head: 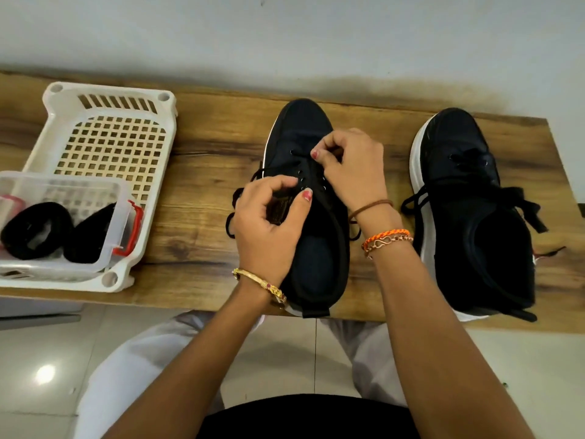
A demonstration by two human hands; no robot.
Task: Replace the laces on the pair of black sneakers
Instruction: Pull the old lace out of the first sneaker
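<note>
Two black sneakers with white soles stand on a wooden bench, toes pointing away from me. The left sneaker (pixel 302 128) is in the middle, under both hands. My left hand (pixel 266 223) grips its tongue, thumb and fingers curled round it. My right hand (pixel 351 166) pinches the black lace (pixel 275 169) near the front eyelets. Loose lace ends hang off the shoe's left side. The right sneaker (pixel 474 217) stands apart to the right, its black lace (pixel 519 201) threaded and lying loose.
A white perforated plastic basket (pixel 107 144) sits at the bench's left end. In it stands a clear box with red clips (pixel 126 223) holding coiled black laces (pixel 34 229). The bench's front edge (pixel 190 304) is close to my knees; a wall is behind.
</note>
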